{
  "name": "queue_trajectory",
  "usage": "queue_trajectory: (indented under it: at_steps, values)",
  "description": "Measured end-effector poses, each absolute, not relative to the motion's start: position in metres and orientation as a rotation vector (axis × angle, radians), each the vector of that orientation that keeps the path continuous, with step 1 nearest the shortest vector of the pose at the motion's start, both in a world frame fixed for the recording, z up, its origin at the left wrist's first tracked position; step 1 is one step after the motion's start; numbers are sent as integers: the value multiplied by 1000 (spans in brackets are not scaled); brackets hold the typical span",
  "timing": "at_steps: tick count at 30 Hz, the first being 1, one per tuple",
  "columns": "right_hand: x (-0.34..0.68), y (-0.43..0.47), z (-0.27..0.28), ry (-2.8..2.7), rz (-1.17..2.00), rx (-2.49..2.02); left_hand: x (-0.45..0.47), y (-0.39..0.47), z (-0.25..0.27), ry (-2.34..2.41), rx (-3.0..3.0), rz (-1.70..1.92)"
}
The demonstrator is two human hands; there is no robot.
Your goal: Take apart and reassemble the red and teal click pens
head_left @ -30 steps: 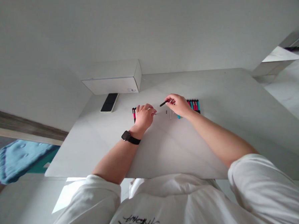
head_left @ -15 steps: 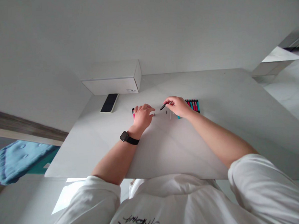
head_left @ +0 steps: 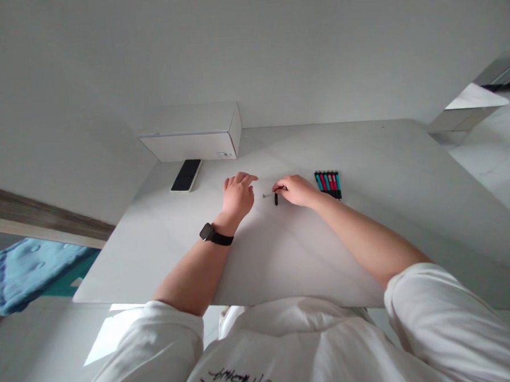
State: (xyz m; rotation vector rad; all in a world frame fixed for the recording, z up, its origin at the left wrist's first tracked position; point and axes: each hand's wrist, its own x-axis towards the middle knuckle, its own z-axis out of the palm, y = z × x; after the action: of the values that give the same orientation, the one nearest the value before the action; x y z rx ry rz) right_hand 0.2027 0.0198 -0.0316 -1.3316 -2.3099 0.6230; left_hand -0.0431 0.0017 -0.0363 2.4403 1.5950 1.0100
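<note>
My left hand [head_left: 238, 195] hovers low over the white table, its forefinger stretched out to the right and nothing seen in its grasp. A red and black pen beside it earlier is out of sight now. My right hand [head_left: 295, 190] pinches a short black pen part [head_left: 276, 199] that points toward me; whether it touches the tabletop I cannot tell. Between the hands lies a tiny metallic piece [head_left: 264, 196], with a thin pale bit running toward the right fingertips. The small parts under my right palm are hidden.
Right of my right hand lies a row of several red and teal pens [head_left: 328, 182]. A white box [head_left: 193, 146] stands against the wall at the back left, with a phone [head_left: 186, 176] in front of it. The white table [head_left: 163, 235] ends near my body.
My right hand has come down and toward me, and the black pen part has swung from slanting to pointing at me. My left hand has shifted slightly left and away from me.
</note>
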Motion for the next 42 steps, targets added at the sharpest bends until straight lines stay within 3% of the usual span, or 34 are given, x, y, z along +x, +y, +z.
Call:
queue_trajectory:
  at_steps: [8,16,24,31,42]
  values:
    - [199,20,-32,-2255,466,-1401,-72,26,-25,1548,2130,1436]
    - [248,27,0,-1982,382,-1419,-83,43,-39,1492,1626,1498]
    - [277,25,23,-1951,287,-1685,-69,24,-26,1608,1878,1378]
    - [272,10,33,-2330,575,-1803,-47,-1,-19,1505,2302,1021]
    - [292,19,36,-2374,399,-1968,-42,-1,-38,1318,2539,670]
